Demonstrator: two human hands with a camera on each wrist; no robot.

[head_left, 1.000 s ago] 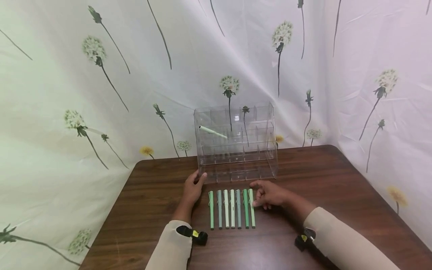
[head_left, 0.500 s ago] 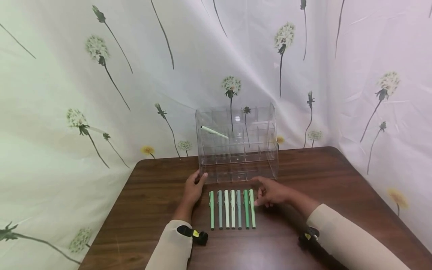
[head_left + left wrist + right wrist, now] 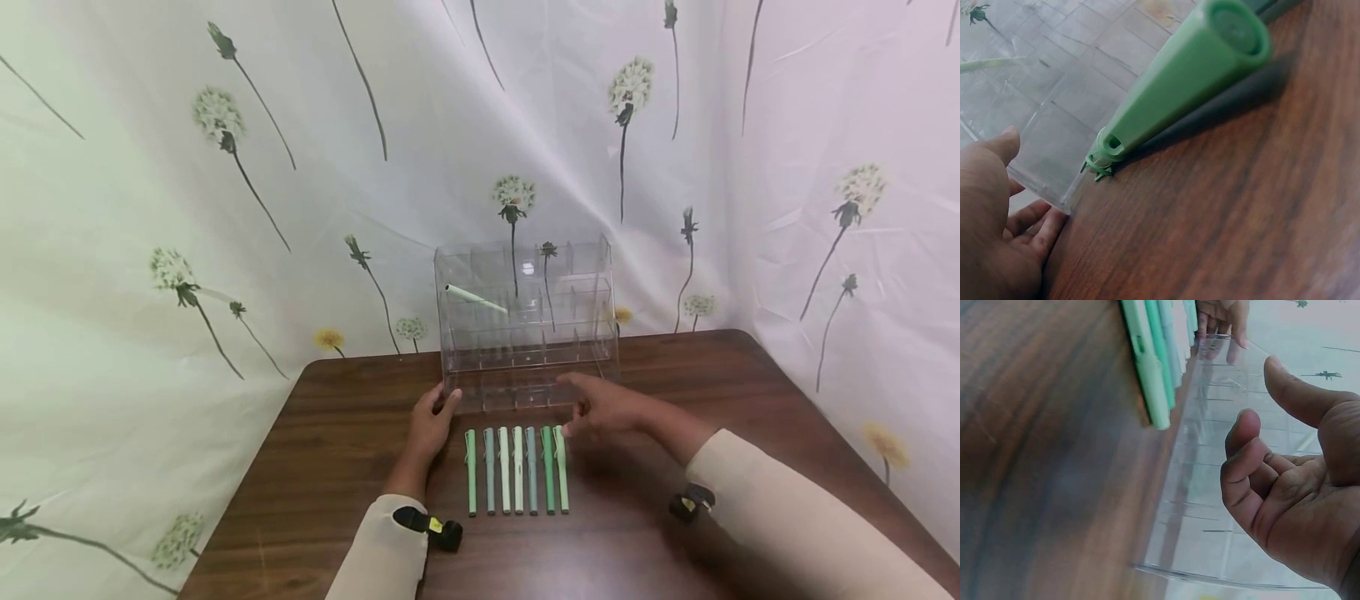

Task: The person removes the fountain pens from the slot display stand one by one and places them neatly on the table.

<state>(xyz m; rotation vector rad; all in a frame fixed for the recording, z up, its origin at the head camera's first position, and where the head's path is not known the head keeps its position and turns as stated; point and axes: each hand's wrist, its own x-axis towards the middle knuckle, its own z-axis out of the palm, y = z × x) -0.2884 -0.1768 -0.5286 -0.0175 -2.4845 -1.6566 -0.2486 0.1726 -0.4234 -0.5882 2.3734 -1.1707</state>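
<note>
A clear plastic stepped organizer (image 3: pixel 528 358) with several compartments stands at the back of the table. My left hand (image 3: pixel 431 425) grips its lower left front corner, thumb in front and fingers along the side, as the left wrist view also shows at the corner edge (image 3: pixel 1067 209). A pale green pen (image 3: pixel 476 298) lies slanted in an upper tier. Before the organizer, several capped pens lie in a row, from a green pen (image 3: pixel 471 472) to a light green pen (image 3: pixel 562 475). My right hand (image 3: pixel 611 412), fingers loosely bent and holding nothing, hovers by the row's right end.
The brown wooden table (image 3: pixel 315 517) reaches back to a white curtain (image 3: pixel 300 192) printed with dandelions, which hangs behind and at both sides. Black wrist cameras sit on the left sleeve (image 3: pixel 375 542) and the right sleeve (image 3: pixel 787 517).
My right hand has lifted away from the rightmost pen and moved slightly toward the organizer. The left hand keeps its grip on the corner, and the pens lie as before.
</note>
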